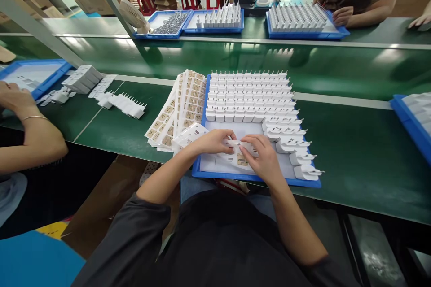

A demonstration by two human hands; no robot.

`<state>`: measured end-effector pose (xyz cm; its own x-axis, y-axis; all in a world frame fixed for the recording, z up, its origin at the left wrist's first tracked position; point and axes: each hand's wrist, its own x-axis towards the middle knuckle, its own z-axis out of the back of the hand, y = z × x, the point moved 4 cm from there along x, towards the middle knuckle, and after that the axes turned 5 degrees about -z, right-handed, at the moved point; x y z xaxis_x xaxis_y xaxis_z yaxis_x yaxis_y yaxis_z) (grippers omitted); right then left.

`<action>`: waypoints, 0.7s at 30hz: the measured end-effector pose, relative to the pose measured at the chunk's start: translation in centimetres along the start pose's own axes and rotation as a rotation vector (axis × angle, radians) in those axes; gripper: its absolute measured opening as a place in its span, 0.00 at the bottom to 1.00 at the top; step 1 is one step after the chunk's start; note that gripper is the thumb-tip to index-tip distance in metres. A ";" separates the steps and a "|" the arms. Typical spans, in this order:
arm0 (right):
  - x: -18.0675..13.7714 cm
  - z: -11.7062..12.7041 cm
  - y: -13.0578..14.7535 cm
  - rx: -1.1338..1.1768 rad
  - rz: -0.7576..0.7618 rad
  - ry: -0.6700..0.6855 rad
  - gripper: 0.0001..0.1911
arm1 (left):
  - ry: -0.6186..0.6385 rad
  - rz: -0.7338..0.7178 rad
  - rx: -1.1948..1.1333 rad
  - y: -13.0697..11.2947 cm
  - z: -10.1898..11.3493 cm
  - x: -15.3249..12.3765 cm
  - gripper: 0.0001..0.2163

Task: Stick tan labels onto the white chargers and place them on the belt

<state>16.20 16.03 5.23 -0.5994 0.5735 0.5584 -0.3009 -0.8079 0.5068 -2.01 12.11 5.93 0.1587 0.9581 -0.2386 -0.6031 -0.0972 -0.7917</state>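
Note:
Both my hands meet over the near edge of a blue tray (305,183) that holds rows of white plug adapters (249,98). My left hand (212,141) and my right hand (264,157) pinch a white adapter (235,145) between their fingertips, above a label sheet (239,160) lying in the tray. A fanned stack of label sheets (178,110) with tan stickers lies just left of the tray, by my left forearm.
A green conveyor belt (353,67) runs behind the tray. At the left, another person's arm (27,139) rests near loose adapters (124,104) and a blue tray (50,76). Across the belt stand more blue trays (303,31) and a seated person. Another tray edge (404,121) shows at right.

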 end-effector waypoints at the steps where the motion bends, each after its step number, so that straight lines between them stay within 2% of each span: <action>1: -0.1 0.3 0.2 -0.031 0.032 -0.029 0.07 | 0.004 0.015 -0.038 0.1 0.0 0.0 0.16; 5: -0.5 0.8 1.0 -0.139 0.144 0.003 0.04 | 0.018 0.007 -0.158 0.4 0.0 -0.2 0.13; 13: -0.7 0.6 0.9 -0.180 0.123 0.089 0.07 | 0.057 0.032 -0.354 0.4 -0.1 0.0 0.21; 21: -0.6 0.6 1.6 -0.188 0.168 0.087 0.05 | 0.086 0.069 -0.300 -0.3 0.0 -0.7 0.27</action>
<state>16.47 14.43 6.10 -0.7115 0.4220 0.5619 -0.3192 -0.9064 0.2766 -1.96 11.44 6.32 0.1991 0.9213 -0.3341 -0.3594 -0.2485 -0.8995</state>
